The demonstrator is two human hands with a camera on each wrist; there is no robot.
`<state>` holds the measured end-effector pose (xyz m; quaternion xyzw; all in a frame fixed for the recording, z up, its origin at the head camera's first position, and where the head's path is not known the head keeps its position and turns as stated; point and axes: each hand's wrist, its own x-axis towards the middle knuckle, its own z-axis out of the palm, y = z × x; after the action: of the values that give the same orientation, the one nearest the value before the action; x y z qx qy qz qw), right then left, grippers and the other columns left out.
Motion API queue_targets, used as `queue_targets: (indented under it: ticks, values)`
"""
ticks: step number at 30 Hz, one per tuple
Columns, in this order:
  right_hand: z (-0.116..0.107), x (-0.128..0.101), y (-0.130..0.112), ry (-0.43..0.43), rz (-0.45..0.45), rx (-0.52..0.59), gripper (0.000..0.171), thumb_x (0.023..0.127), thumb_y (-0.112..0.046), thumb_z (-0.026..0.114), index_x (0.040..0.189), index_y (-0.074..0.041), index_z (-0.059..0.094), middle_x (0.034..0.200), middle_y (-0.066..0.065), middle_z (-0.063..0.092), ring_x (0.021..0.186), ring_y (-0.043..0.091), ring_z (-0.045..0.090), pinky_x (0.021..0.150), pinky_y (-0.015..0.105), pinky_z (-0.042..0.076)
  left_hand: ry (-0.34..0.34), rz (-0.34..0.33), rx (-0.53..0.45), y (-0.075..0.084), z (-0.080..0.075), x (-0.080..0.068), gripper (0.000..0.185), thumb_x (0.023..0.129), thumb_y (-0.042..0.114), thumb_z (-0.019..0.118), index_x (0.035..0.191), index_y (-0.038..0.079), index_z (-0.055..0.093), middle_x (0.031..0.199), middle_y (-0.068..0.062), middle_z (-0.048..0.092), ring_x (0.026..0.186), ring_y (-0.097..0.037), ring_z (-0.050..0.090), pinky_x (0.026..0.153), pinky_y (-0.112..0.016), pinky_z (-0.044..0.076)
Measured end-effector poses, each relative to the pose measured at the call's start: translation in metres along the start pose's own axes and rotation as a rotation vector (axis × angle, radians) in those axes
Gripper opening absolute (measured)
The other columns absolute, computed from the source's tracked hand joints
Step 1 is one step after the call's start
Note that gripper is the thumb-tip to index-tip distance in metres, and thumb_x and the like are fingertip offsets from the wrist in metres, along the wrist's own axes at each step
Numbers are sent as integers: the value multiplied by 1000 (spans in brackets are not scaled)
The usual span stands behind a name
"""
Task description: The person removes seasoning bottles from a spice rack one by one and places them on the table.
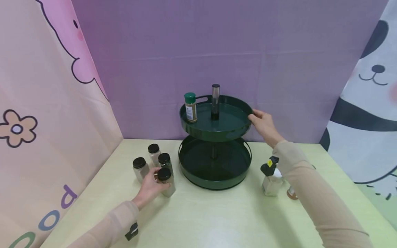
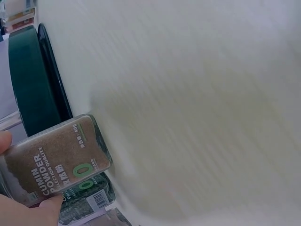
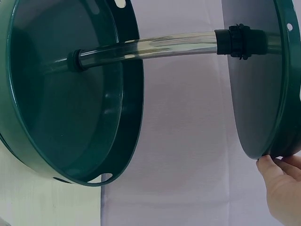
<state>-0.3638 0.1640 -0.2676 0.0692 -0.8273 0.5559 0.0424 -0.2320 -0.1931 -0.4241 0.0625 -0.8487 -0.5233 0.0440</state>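
Note:
My left hand (image 1: 152,187) grips a clear jar with a black lid (image 1: 164,174). In the left wrist view its label reads cumin powder (image 2: 56,157), and my thumb and a finger lie on opposite sides of it. My right hand (image 1: 265,125) pinches the right rim of the upper tray of a dark green two-tier turntable rack (image 1: 217,136). The right wrist view shows my fingers (image 3: 273,172) at that rim. A spice bottle with a green cap (image 1: 190,108) stands on the left of the upper tray. The lower tray (image 1: 214,182) holds nothing.
Several black-lidded jars stand beside my left hand, among them one at the left (image 1: 140,168) and one farther back (image 1: 154,153). Right of the rack are a square clear container (image 1: 272,184) and a small bottle (image 1: 291,193), partly behind my right sleeve. A purple cloth (image 1: 149,86) hangs behind.

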Motion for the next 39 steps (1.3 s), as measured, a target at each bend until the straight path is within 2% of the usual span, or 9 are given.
queue_targets:
  ticks: [3,7,11,14,18,22,29,34,39]
  values:
    - [0,0,-1,-1,3,0,54,93,-23,42,142,-2,30,144,17,34,134,28,29,110,43,28,-13,7,-6,2,-1,-1,71,69,2,73,130,0,37,129,-26,46,116,-41,47,97,-50,42]
    - [-1,-1,-1,-4,6,-2,55,93,-23,42,142,-2,29,145,17,34,135,27,28,110,43,27,-28,13,-61,8,-4,-3,70,71,3,72,132,1,37,132,-25,44,120,-41,45,100,-49,39]
    - [-2,-1,-2,-5,5,-4,55,93,-23,42,142,-2,28,146,17,32,136,27,26,111,43,27,-30,42,-121,20,-10,-2,67,76,7,70,134,0,37,137,-21,42,128,-35,38,109,-44,30]
    - [-3,-1,-2,-5,-2,-7,55,93,-23,41,142,-2,28,146,17,32,136,27,26,111,43,26,-31,80,-111,31,-17,1,64,79,13,68,134,2,38,139,-17,42,130,-31,36,111,-42,28]
    - [-3,-2,-2,-10,5,-21,56,94,-24,41,143,-2,27,146,17,31,136,28,26,111,44,26,-13,116,-64,48,-27,7,59,83,22,66,134,8,42,139,-12,44,129,-27,39,108,-41,32]
    - [-3,-2,-3,-17,11,-23,56,94,-24,41,143,-2,26,146,17,30,136,28,26,111,43,26,-4,154,-40,75,-37,15,58,85,27,64,136,11,42,140,-7,44,130,-25,39,108,-37,33]
    - [-3,-2,-3,-13,18,-21,56,94,-24,41,143,-2,26,146,17,31,136,29,26,111,44,25,-26,299,-17,139,-48,39,57,87,23,62,138,8,39,140,-10,44,129,-24,41,108,-34,33]
    - [-2,-2,-2,-17,23,-23,55,94,-25,41,143,-3,27,146,17,32,135,28,27,111,44,26,-32,321,-7,179,-53,58,60,86,26,63,139,10,38,141,-8,43,128,-22,41,106,-36,36]
    - [-3,-1,-1,-20,24,-21,56,94,-24,41,143,-3,26,147,17,30,136,28,25,111,45,26,-44,310,-7,206,-52,72,63,86,28,63,140,12,35,143,-6,40,130,-21,39,106,-37,36]
